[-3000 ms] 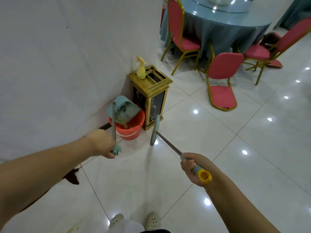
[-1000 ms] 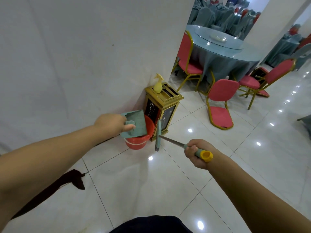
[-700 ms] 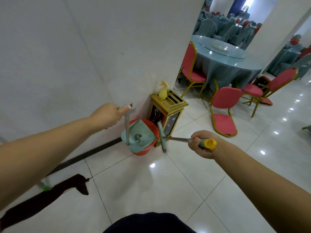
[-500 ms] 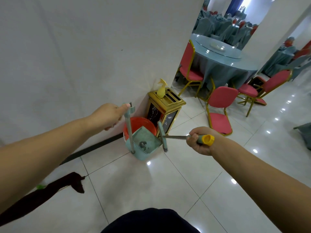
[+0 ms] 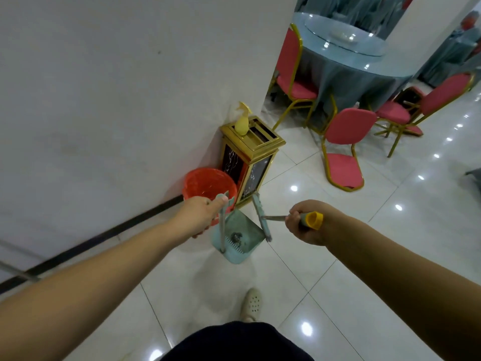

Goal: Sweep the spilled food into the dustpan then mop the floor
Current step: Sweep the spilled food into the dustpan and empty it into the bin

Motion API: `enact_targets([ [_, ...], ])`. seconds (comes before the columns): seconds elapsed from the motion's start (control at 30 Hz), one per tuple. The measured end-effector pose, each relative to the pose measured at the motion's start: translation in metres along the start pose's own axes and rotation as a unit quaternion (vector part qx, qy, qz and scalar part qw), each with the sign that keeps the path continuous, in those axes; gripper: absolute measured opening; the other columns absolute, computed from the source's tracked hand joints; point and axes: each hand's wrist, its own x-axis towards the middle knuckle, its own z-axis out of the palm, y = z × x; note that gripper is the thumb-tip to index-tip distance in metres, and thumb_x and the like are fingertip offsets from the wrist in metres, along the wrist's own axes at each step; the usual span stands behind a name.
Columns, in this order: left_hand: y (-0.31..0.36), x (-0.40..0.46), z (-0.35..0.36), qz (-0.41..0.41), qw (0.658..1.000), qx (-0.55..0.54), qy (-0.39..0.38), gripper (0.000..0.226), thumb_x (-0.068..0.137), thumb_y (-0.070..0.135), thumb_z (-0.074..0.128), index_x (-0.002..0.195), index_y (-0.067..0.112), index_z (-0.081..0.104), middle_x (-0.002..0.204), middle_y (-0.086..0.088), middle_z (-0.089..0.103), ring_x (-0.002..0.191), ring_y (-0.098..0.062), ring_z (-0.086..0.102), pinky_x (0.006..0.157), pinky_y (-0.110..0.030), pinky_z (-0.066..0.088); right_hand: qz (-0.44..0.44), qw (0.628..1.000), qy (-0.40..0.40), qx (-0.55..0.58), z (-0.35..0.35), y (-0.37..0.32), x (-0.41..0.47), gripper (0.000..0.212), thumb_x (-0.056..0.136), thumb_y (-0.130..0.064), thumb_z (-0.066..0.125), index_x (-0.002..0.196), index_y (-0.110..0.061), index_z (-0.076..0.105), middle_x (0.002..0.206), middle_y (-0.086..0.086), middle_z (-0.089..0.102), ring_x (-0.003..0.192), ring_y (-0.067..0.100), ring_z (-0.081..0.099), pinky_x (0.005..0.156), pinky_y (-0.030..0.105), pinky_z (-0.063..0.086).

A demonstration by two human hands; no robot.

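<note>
Teal dustpan [image 5: 240,237] hanging upright by its handle in left hand's [image 5: 199,216] grip, right hand [image 5: 303,221] fisted round broom [image 5: 261,220] handle, red bucket [image 5: 208,187] behind

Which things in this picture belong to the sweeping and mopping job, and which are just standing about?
Job: dustpan, gripped by its handle in the left hand; broom, gripped in the right hand; red bucket.

Standing about: gold bin, yellow spray bottle, red chairs, round table.
</note>
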Motion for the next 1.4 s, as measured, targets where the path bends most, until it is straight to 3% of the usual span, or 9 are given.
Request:
enact_targets([
  [0.17,0.022,0.065,0.060,-0.044,0.999,0.010,-0.007,0.059,0.093,0.062,0.035,0.071,0.012,0.058,0.054,0.000,0.050,0.043,-0.015,0.045,0.045,-0.024,0.039,0.052,0.998,-0.001,-0.020,-0.035,-0.052,0.050,0.010,0.094,-0.004,0.044,0.094,0.003,0.051,0.058,0.011,0.048,0.027,0.010,0.043,0.026,0.015,0.037],
  [0.33,0.048,0.120,0.120,-0.082,0.996,-0.014,-0.022,0.052,0.093,0.060,0.033,0.072,0.019,0.057,0.057,0.000,0.049,0.048,-0.015,0.046,0.048,-0.024,0.039,0.096,0.994,-0.022,-0.048,-0.066,-0.107,0.092,0.017,0.093,-0.003,0.043,0.083,0.006,0.053,0.050,0.010,0.048,0.026,0.010,0.043,0.026,0.015,0.037],
  [0.4,0.060,0.142,0.143,-0.094,0.995,-0.026,-0.026,0.050,0.095,0.056,0.033,0.089,0.016,0.063,0.069,-0.007,0.060,0.059,-0.019,0.057,0.051,-0.023,0.039,0.116,0.991,-0.026,-0.059,-0.077,-0.130,0.106,0.017,0.093,-0.004,0.044,0.082,0.005,0.053,0.044,0.011,0.049,0.025,0.010,0.044,0.026,0.014,0.038],
  [0.47,0.067,0.164,0.163,-0.121,0.991,-0.043,-0.023,0.047,0.098,0.051,0.033,0.088,0.015,0.061,0.081,-0.014,0.064,0.072,-0.028,0.061,0.051,-0.024,0.039,0.133,0.988,-0.040,-0.068,-0.086,-0.151,0.119,0.016,0.093,-0.004,0.044,0.083,0.005,0.053,0.044,0.012,0.049,0.025,0.010,0.045,0.027,0.013,0.038],
  [0.6,0.069,0.201,0.195,-0.173,0.979,-0.102,-0.042,0.046,0.098,0.050,0.034,0.080,0.013,0.053,0.064,-0.005,0.050,0.053,-0.018,0.046,0.049,-0.024,0.038,0.154,0.981,-0.064,-0.100,-0.089,-0.184,0.143,0.016,0.093,-0.004,0.043,0.083,0.005,0.052,0.046,0.012,0.049,0.026,0.010,0.046,0.029,0.013,0.040],
  [0.83,0.083,0.235,0.232,-0.231,0.959,-0.143,-0.086,0.043,0.098,0.049,0.036,0.075,0.015,0.049,0.065,-0.003,0.050,0.055,-0.016,0.043,0.052,-0.023,0.037,0.186,0.964,-0.065,-0.180,-0.072,-0.218,0.169,0.011,0.091,-0.003,0.042,0.087,0.003,0.051,0.047,0.010,0.048,0.028,0.010,0.044,0.029,0.013,0.039],
  [1.0,0.085,0.254,0.236,-0.218,0.959,-0.134,-0.125,0.042,0.100,0.047,0.032,0.079,0.014,0.049,0.066,-0.004,0.051,0.053,-0.016,0.045,0.049,-0.022,0.038,0.198,0.949,-0.042,-0.241,-0.057,-0.232,0.180,0.015,0.090,-0.007,0.045,0.086,0.004,0.052,0.051,0.010,0.051,0.031,0.010,0.046,0.032,0.013,0.041],
  [1.4,0.086,0.277,0.236,-0.233,0.941,-0.170,-0.178,0.037,0.102,0.041,0.031,0.085,0.012,0.047,0.068,-0.004,0.050,0.053,-0.014,0.046,0.047,-0.022,0.041,0.222,0.949,-0.015,-0.223,-0.050,-0.244,0.182,0.018,0.090,-0.011,0.046,0.078,0.001,0.053,0.054,0.006,0.053,0.035,0.009,0.047,0.035,0.012,0.041],
])
